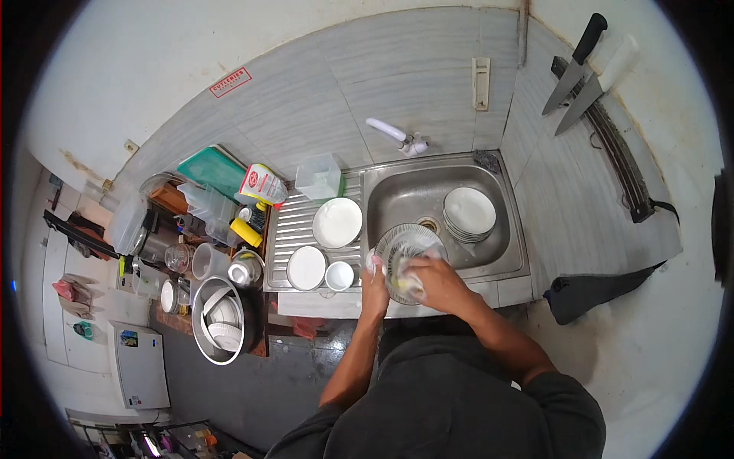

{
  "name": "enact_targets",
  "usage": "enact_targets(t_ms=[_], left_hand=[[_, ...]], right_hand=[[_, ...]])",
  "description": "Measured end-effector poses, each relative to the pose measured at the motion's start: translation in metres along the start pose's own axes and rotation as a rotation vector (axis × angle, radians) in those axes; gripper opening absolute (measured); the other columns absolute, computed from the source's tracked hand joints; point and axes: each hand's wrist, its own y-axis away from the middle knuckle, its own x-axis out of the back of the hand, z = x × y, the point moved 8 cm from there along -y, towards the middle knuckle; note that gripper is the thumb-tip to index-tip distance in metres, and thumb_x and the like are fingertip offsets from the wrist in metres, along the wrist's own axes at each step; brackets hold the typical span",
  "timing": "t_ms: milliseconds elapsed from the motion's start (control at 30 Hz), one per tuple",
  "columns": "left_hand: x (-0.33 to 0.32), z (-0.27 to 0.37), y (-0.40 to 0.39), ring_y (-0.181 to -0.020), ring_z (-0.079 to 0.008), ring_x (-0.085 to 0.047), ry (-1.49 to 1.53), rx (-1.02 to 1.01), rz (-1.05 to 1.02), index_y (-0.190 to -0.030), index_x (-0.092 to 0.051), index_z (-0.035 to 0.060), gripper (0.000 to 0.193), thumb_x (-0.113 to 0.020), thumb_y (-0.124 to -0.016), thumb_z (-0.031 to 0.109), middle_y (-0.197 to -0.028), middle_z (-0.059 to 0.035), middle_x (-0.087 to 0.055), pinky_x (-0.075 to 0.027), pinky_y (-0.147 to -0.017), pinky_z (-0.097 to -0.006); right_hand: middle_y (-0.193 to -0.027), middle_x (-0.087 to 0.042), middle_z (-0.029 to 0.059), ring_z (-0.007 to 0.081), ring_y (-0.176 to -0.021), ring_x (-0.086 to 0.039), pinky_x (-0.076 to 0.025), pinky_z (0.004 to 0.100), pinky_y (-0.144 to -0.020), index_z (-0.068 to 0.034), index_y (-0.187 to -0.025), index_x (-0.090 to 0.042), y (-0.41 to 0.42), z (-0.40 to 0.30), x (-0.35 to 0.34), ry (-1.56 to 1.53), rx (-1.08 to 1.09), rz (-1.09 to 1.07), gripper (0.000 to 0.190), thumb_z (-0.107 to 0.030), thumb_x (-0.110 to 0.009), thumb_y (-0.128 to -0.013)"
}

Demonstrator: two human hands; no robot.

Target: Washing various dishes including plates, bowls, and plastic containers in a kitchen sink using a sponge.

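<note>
A patterned plate or shallow bowl (406,232), white with dark radial lines, is tilted over the front edge of the steel sink (395,178). My left hand (374,287) grips its left rim, with some suds by the fingers. Blurred, my right hand (433,281) presses a soapy pale yellowish sponge (410,284) on the plate's inner face. A stack of white plates (470,211) stands in the basin to the right. On the ribbed drainboard lie two white plates (338,222) (307,268) and a small white bowl (339,276).
A white faucet (395,133) reaches over the basin's back. A steel-wool scourer (486,161) lies at the back right corner. Left are a clear plastic container (319,176), bottles and a steel bowl of dishes (196,321). Two knives (565,86) hang on a wall rack.
</note>
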Motion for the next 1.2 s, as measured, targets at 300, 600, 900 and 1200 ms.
enact_targets(t_ms=[300, 600, 900, 1200], left_hand=[[-0.032, 0.031, 0.029, -0.097, -0.0179, -0.05, 0.138, 0.078, -0.093, -0.123, -0.053, -0.0047, 0.069, -0.032, -0.104, 0.058, -0.111, -0.0109, -0.057, -0.043, -0.089, -0.0322], [-0.029, 0.006, 0.022, -0.113, -0.0201, -0.053, 0.341, 0.096, -0.109, -0.139, -0.044, -0.0005, 0.07, -0.031, -0.104, 0.059, -0.123, -0.0119, -0.056, -0.042, -0.099, -0.036], [-0.039, 0.008, 0.031, -0.13, -0.0273, -0.048, 0.628, 0.267, -0.325, -0.148, -0.032, 0.0048, 0.075, -0.022, -0.101, 0.063, -0.144, -0.0132, -0.046, -0.04, -0.109, -0.0404], [-0.022, 0.013, 0.005, -0.115, -0.0246, -0.06, 0.759, 0.125, -0.258, -0.132, -0.051, 0.0068, 0.079, -0.017, -0.098, 0.07, -0.125, -0.0101, -0.061, -0.048, -0.1, -0.0387]], right_hand=[[-0.118, -0.05, 0.0208, 0.0439, -0.106, -0.057, -0.049, 0.0535, -0.085, 0.0, -0.121, -0.05, -0.003, 0.006, 0.019, 0.239, -0.157, 0.381, 0.045, -0.002, -0.064, -0.079], [-0.118, -0.047, 0.0182, 0.0419, -0.113, -0.05, -0.046, 0.0533, -0.088, -0.001, -0.115, -0.055, -0.01, 0.002, 0.028, 0.277, -0.384, 0.228, 0.044, -0.003, -0.07, -0.074], [-0.123, -0.047, 0.0225, 0.0461, -0.106, -0.055, -0.051, 0.0523, -0.082, -0.003, -0.121, -0.053, -0.022, -0.026, 0.032, 0.27, -0.288, 0.051, 0.046, -0.006, -0.07, -0.078], [-0.113, -0.061, 0.0131, 0.0355, -0.099, -0.06, -0.05, 0.0434, -0.085, -0.001, -0.111, -0.064, -0.026, -0.044, 0.015, 0.054, -0.076, -0.091, 0.039, -0.012, -0.073, -0.074]])
